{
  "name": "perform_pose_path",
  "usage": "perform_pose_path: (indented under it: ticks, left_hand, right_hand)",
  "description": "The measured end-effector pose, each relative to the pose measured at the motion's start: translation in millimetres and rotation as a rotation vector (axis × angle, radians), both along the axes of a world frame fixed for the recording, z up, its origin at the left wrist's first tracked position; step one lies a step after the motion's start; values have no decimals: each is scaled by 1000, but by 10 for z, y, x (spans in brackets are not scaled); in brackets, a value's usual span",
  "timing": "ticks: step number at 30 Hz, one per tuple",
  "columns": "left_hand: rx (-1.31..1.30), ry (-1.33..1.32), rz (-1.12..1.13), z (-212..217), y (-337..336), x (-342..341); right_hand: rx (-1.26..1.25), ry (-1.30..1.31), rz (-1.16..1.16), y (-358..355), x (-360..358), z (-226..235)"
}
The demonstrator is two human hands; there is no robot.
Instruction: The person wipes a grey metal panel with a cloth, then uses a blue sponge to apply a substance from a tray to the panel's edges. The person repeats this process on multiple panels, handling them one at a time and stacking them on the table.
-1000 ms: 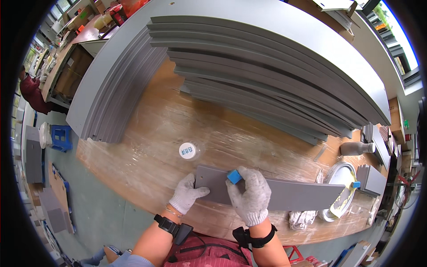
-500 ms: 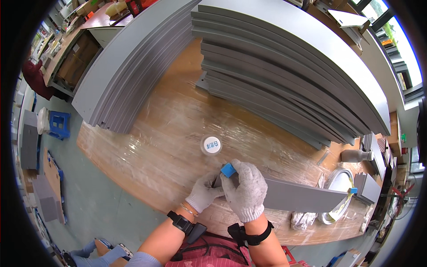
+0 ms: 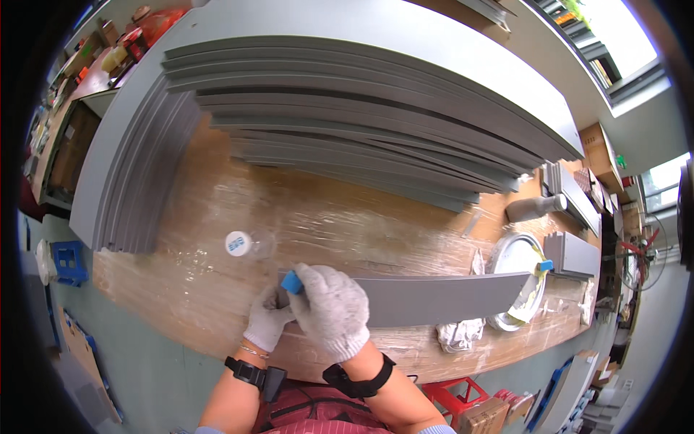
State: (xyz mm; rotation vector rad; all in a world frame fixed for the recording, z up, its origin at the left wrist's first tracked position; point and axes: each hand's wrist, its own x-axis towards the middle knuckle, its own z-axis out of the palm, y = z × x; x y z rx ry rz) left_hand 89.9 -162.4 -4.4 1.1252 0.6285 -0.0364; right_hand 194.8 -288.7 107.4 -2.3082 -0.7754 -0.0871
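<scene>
My left hand (image 3: 267, 320), in a whitish work glove, is closed round the left end of a long narrow grey board (image 3: 441, 298). Over the same end is my gloved right hand (image 3: 331, 312), its fingers gripping a small blue block (image 3: 291, 282). The block sits at the board's upper left corner; whether it presses on the edge cannot be made out. Beyond the hands, slightly left, stands a clear bottle with a white cap (image 3: 237, 244). The board's right end overlaps a round white lid (image 3: 499, 254) smeared with something yellowish.
Tall stacks of grey boards line the far side (image 3: 361, 94) and the left (image 3: 137, 173) of the film-covered table (image 3: 217, 296). At right are a greyish bottle (image 3: 535, 208), another blue block (image 3: 545, 265), short grey pieces (image 3: 571, 253) and a white rag (image 3: 460, 335). A red stool (image 3: 455, 394) stands below.
The view has swung rightward, so the stacks, capped bottle and board appear farther left. Both hands remain at the board's left end, with the blue block still in my right hand.
</scene>
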Motion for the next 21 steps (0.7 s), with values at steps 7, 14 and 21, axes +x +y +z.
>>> perform_pose_path:
  ticks: [7,14,21]
  left_hand:
    - [26,-29,21,37,4,-17]
    - [87,-29,49,85,-47,43]
    - [78,-5,21,42,69,42]
  right_hand:
    - [60,-50,-288,-1219,339,-30]
    - [17,-178,-733,-2794,779,-79]
    - [-42,-151,-1082,-4211,1244,-338]
